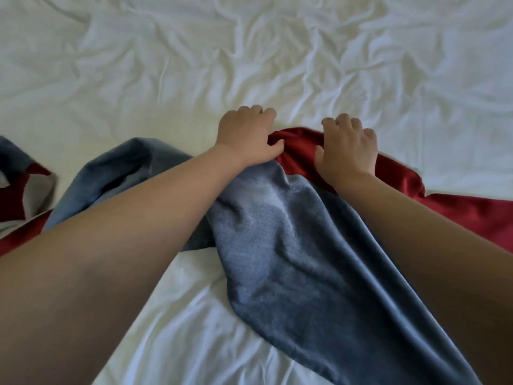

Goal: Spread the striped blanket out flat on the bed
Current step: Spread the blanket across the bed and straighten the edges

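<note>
Both bare forearms reach forward from the bottom corners and angle in toward each other, so the hands end up close together but not touching. Left hand (247, 134) is knuckles-up with the fingers curled under and the thumb pinched in on the right side. Right hand (348, 144) is palm-down, fingers bent and a bit spread, thumb sticking out to the left.

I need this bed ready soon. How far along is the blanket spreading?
Early. Done: the striped blanket is on the bed, but bunched and folded. In hand: the left hand and right hand grip its red far edge. Left: most of the wrinkled white sheet beyond is uncovered, so it needs pulling out and smoothing.
</note>
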`<state>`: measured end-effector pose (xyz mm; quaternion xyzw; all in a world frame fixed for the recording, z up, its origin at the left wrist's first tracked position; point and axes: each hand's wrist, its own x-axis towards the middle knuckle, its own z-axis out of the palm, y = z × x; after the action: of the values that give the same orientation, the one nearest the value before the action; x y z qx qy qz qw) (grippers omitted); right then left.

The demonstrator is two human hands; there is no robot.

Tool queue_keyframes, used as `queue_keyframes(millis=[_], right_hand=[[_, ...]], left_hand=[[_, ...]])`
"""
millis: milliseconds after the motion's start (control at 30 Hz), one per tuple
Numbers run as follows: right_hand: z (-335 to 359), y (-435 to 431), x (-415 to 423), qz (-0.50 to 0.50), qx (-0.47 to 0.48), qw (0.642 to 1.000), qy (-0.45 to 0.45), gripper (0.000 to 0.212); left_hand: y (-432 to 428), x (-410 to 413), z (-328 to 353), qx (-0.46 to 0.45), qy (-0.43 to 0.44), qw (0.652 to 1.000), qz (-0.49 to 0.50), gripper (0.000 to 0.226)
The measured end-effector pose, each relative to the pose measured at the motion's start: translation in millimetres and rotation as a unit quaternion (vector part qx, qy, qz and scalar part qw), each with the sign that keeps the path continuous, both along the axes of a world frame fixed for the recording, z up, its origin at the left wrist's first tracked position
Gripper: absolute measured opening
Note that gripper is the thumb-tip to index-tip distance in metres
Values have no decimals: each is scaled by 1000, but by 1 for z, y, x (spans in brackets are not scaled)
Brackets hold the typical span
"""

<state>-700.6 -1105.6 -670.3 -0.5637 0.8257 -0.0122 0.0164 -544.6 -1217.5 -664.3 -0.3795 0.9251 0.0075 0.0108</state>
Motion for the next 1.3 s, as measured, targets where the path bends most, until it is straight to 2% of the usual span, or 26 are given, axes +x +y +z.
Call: queue_keyframes(millis=[267,433,533,767,833,900,967,1033,1133,1300], right_hand=[[37,1,48,47,-13,997,-58,47],[62,9,103,103,-28,992,-73,42],[67,11,144,150,-26,986,-74,37],[39,33,237,202,0,978,-55,16],[25,40,262,198,16,978,-58,18],[9,47,285,174,80,978,-82,26],[-5,53,302,138,137,976,-94,37],[-14,55,310,111,143,981,-74,42],[-18,50,313,80,123,988,-52,26],[-17,39,330,1,99,991,-94,20]], left_hand=[[21,39,41,-28,24,999,27,54],[41,85,60,1,16,997,71,52],[52,122,62,-10,33,996,81,49],[94,222,33,-1,71,994,81,32],[108,246,19,11,81,994,74,33],[115,269,4,33,72,995,55,33],[116,291,-11,60,39,996,44,36],[112,306,-22,63,-1,998,30,35],[105,316,-22,30,-8,999,-19,11],[83,340,-10,1,-34,995,-98,16]])
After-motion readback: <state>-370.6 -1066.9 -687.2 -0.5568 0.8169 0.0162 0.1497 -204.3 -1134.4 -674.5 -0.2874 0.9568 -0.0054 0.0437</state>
